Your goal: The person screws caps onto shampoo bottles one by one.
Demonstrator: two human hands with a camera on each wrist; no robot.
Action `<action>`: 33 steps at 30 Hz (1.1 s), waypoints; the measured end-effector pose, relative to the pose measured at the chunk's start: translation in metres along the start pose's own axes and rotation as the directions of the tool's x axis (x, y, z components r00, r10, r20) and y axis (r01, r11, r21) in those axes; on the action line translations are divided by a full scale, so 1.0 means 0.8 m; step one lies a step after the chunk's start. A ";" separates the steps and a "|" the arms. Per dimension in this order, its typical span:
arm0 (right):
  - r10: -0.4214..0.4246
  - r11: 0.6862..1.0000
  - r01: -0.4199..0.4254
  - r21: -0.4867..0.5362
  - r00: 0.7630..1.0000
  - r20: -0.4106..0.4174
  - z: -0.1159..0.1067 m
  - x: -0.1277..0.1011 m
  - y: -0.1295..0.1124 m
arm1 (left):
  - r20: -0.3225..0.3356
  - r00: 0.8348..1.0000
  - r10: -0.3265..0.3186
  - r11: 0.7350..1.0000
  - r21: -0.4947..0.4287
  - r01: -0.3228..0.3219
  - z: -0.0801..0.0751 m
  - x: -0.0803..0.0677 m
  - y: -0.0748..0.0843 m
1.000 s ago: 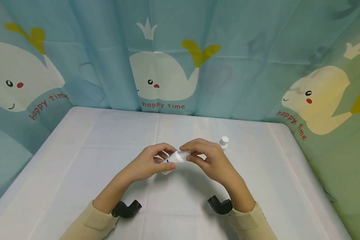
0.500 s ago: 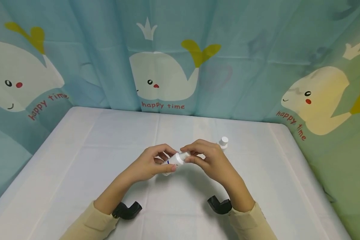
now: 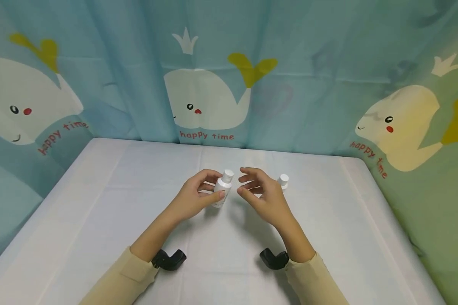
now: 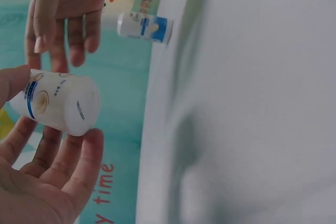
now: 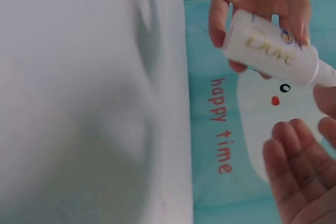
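My left hand (image 3: 194,195) holds a small white bottle (image 3: 224,185) with a white cap, between thumb and fingers, above the table. It leans slightly to the right, cap up. The right wrist view shows gold "Dove" lettering on this bottle (image 5: 270,51); in the left wrist view its round base and a blue-marked label are visible. My right hand (image 3: 266,195) is just to the right of the bottle, apart from it, fingers loosely bent with nothing between them. Behind the right hand stands a second white bottle (image 3: 284,180), partly hidden, with a blue band low on its label (image 4: 157,29).
A white cloth covers the table (image 3: 145,169). Beyond its far edge hangs a blue-green curtain (image 3: 309,110) printed with whales. Black curved wrist mounts (image 3: 169,259) sit at both cuffs.
The right hand has let go of the bottle's cap end and drawn back a little. My left hand has moved slightly forward and tipped the bottle more upright.
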State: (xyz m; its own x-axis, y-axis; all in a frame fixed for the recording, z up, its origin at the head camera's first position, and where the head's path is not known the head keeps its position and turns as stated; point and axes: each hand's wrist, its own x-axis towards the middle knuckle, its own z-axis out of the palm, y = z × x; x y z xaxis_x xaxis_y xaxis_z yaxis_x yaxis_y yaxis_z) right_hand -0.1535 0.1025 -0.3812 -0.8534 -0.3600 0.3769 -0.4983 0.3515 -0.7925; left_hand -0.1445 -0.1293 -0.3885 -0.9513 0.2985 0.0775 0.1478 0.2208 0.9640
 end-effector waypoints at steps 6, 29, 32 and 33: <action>0.128 0.990 -0.132 0.055 0.989 0.068 0.003 0.000 0.018 | -0.025 1.000 0.001 1.000 -0.002 -0.001 0.002 0.034 -0.010; 0.295 0.953 -0.303 -0.008 0.922 0.251 0.015 -0.002 0.046 | 0.021 0.998 -0.063 0.996 0.058 0.061 0.019 0.086 -0.041; 0.301 0.952 -0.306 -0.025 0.916 0.263 0.013 -0.002 0.046 | 0.029 0.997 -0.070 0.996 0.059 0.068 0.021 0.086 -0.044; 0.303 0.951 -0.306 -0.029 0.915 0.267 0.012 -0.003 0.046 | 0.034 0.997 -0.074 0.996 0.059 0.072 0.021 0.086 -0.044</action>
State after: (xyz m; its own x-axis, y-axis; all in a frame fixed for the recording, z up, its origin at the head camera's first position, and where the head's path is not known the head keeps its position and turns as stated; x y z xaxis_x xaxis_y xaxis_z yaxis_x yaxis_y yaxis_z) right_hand -0.1685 0.1079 -0.4156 -0.8910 -0.4535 -0.0228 -0.2171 0.4696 -0.8558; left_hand -0.2110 -0.1007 -0.4217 -0.9499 0.3124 -0.0029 0.0946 0.2964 0.9504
